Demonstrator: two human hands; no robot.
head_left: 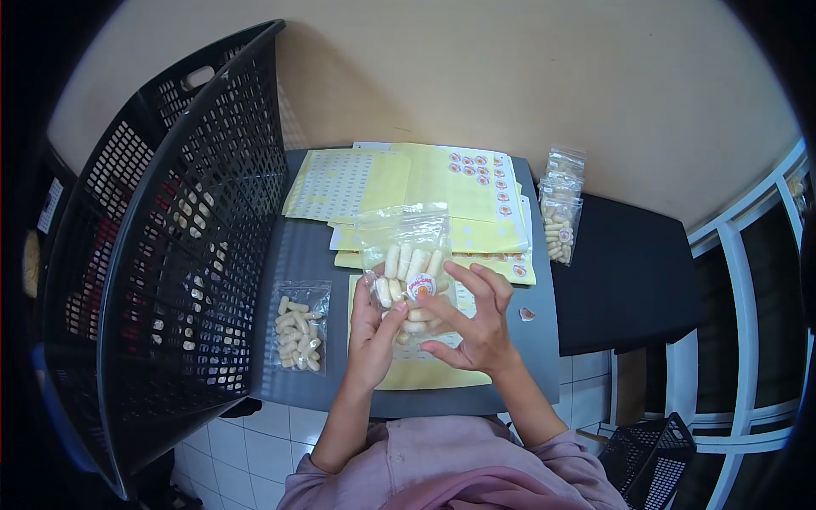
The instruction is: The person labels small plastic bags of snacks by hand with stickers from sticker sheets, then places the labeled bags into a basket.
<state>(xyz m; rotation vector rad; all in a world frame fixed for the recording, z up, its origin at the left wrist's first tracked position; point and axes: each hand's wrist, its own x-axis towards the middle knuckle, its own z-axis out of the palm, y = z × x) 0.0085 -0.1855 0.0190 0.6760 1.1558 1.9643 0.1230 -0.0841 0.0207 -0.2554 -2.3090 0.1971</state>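
My left hand (372, 340) grips a clear zip bag (401, 225) of off-white capsule-shaped pieces, its thumb pressed on the front. On the bag is a round sticker (421, 287) with an orange centre and reddish lettering. The index fingertip of my right hand (486, 327) touches the sticker's lower edge, while its other fingers are spread. A second bag (301, 336) of similar pieces, with no sticker visible, lies flat on the grey table (331, 398) to the left. Partly under my hands is a yellow-backed sheet (408, 374).
Several sticker sheets (442, 183), some partly used, overlap at the table's back. A torn sticker piece (527, 314) lies on the right. Filled bags (561, 221) overlap on the black surface (633, 272) beyond. A tall black basket (183, 221) stands left; a smaller one (650, 459) sits lower right.
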